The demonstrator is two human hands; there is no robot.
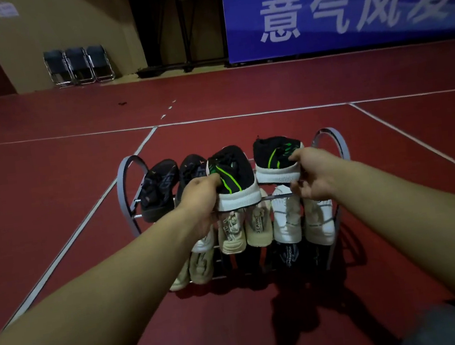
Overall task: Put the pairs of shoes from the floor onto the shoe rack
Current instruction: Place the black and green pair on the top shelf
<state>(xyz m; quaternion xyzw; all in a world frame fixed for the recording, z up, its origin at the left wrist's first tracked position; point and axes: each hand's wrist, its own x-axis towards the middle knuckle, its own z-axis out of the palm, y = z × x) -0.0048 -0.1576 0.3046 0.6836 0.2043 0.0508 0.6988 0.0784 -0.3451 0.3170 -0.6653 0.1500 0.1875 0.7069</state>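
Observation:
A grey metal shoe rack (126,190) with curved ends stands on the red floor in front of me. My left hand (199,201) grips the heel of a black sneaker with green stripes and a white sole (236,182) over the top tier. My right hand (314,174) grips the matching sneaker (273,161) beside it on the right. A dark pair (159,188) sits at the left of the top tier. Beige shoes (244,229) and white shoes (302,217) fill the middle tier, and dark and beige shoes sit on the bottom tier.
White court lines cross the red floor (48,171) around the rack. Three folding chairs (78,65) stand against the far wall at the left. A blue banner (343,6) with white characters runs along the back right. My knees show at the bottom edge.

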